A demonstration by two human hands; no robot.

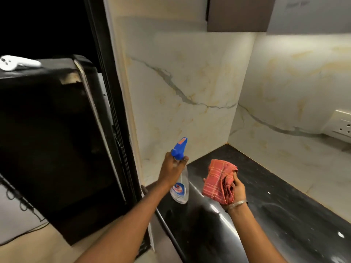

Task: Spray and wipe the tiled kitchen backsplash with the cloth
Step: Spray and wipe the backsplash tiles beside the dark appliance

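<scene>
Backsplash (190, 82), left hand (171, 168) gripping spray bottle (180, 190), right hand (237, 190) clutching cloth (218, 181), fridge (47, 139) at left, socket (341, 124) at right

Bright on far-right backsplash (303, 76) below cabinet (311, 14), glare on near countertop (275, 205), black far left, soft, bowed at edges.

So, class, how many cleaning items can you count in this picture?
2: the spray bottle, gripped in the left hand, and the red cloth, held in the right hand above the counter. Others may sit off-frame.
</scene>
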